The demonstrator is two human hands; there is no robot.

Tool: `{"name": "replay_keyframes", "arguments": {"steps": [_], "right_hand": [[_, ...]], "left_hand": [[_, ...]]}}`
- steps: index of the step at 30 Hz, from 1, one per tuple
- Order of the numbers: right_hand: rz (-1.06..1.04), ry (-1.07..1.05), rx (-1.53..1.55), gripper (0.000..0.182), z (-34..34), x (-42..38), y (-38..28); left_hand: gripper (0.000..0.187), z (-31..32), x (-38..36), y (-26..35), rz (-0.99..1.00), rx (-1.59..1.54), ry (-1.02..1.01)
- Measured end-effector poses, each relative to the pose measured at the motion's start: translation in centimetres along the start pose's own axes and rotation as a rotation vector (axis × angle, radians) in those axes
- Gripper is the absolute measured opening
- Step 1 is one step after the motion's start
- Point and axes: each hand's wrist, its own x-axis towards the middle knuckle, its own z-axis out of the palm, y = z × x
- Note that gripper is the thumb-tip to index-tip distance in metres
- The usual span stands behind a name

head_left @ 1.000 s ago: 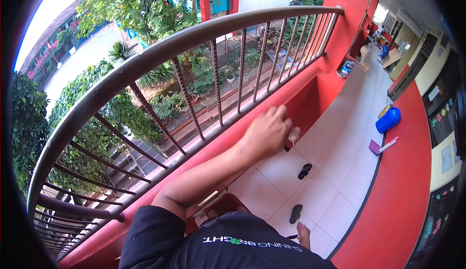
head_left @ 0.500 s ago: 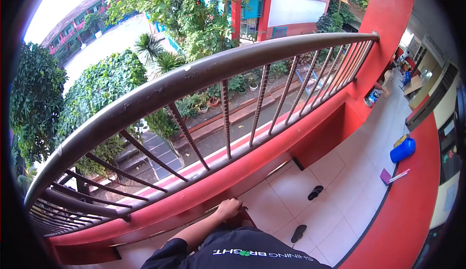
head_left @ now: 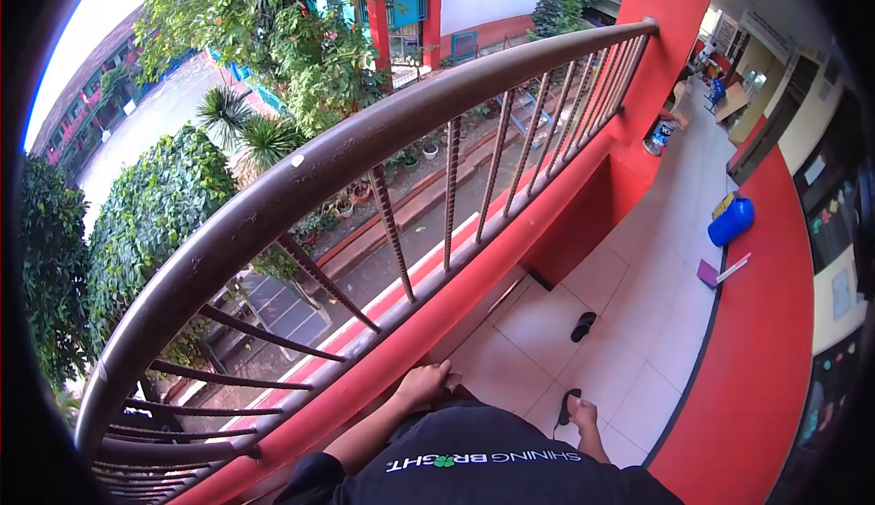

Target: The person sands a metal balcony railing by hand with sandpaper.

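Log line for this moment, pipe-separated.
left hand: near red ledge, contents unclear | right hand: overlapping black slipper in view, contents unclear | brown railing: beyond ledge-side hand

dark brown handrail [head_left: 392,120], red ledge [head_left: 415,336], white tiled floor [head_left: 629,350], black shirt [head_left: 492,432] with white lettering [head_left: 519,458] and green clover [head_left: 444,460], blue container [head_left: 732,222]

A railing [head_left: 365,128] edges this open-sided, tiled corridor [head_left: 629,309].

Near: black shirt [head_left: 492,434], upside-down "SHINING BRIGHT" (green clover [head_left: 444,460] replacing the second word's I) | Far right: sign [head_left: 764,33], lettering too small to read.
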Motion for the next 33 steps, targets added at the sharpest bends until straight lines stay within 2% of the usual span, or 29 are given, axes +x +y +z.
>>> {"name": "replay_keyframes", "arguments": {"steps": [1,2,3,5,7,9,10,14,15,17,19,22,23,26,27,29,31,33], "right_hand": [[-0.176,-0.082,-0.007,0.042,0.9,2.5,-1.0],[-0.141,-0.092,0.057,0.036,1.7,-1.7,-7.5],[-0.183,-0.109,0.096,0.032,2.6,-3.0,-11.1],[-0.249,-0.168,0.196,0.032,4.1,-2.6,-14.6],[-0.290,-0.223,0.254,0.032,5.4,-3.4,-18.3],[-0.304,-0.250,0.288,0.034,6.3,-3.1,-19.7],[-0.309,-0.280,0.303,0.036,6.7,-3.2,-20.1],[-0.298,-0.383,0.321,0.042,6.7,-4.3,-19.4],[-0.298,-0.386,0.318,0.042,6.7,-4.3,-18.8],[-0.265,-0.325,0.293,0.036,6.3,-4.6,-17.4],[-0.239,-0.324,0.280,0.037,5.2,-5.0,-16.2],[-0.185,-0.314,0.258,0.038,3.2,-5.1,-13.7],[-0.160,-0.307,0.247,0.038,2.5,-5.1,-13.1],[-0.129,-0.231,0.260,0.036,0.5,-4.9,-10.4],[-0.130,-0.240,0.252,0.036,-0.3,-4.7,-9.6],[-0.024,-0.258,0.237,0.040,-1.7,-4.1,-8.2],[-0.023,-0.242,0.237,0.040,-2.6,-2.9,-6.2],[-0.017,-0.223,0.235,0.039,-3.1,-2.7,-5.5]], "left_hand": [[0.029,-0.6,-0.1,0.4,-0.010,0.043,0.030],[0.028,0.0,-0.1,-0.3,0.054,0.019,0.151],[0.029,0.3,0.2,-0.7,0.053,-0.024,0.191],[0.032,-2.1,-0.8,1.3,-0.011,-0.139,0.281],[0.039,-4.4,-1.8,2.7,0.033,-0.161,0.415],[0.034,-7.0,-2.1,3.6,0.093,-0.077,0.562],[0.023,-7.5,-1.6,3.1,0.083,-0.092,0.637],[0.026,-13.3,-2.0,5.6,0.109,0.042,0.879],[0.027,-14.3,-2.0,6.3,0.105,-0.011,0.942],[0.023,-15.8,-1.5,6.9,0.050,-0.152,0.970],[0.020,-16.8,-0.5,6.8,0.037,-0.060,0.994],[0.019,-17.7,0.2,7.8,0.068,0.089,1.171],[0.018,-18.1,0.4,8.3,0.095,0.035,1.227],[0.020,-19.4,0.1,9.9,0.043,0.087,1.246],[0.021,-20.0,-0.2,10.4,0.026,0.192,1.274],[0.028,-21.7,-1.0,11.8,0.024,0.255,1.303],[0.043,-23.5,-1.9,13.2,-0.067,0.225,1.412],[0.035,-26.7,-2.9,14.6,-0.006,0.379,1.706]]}}
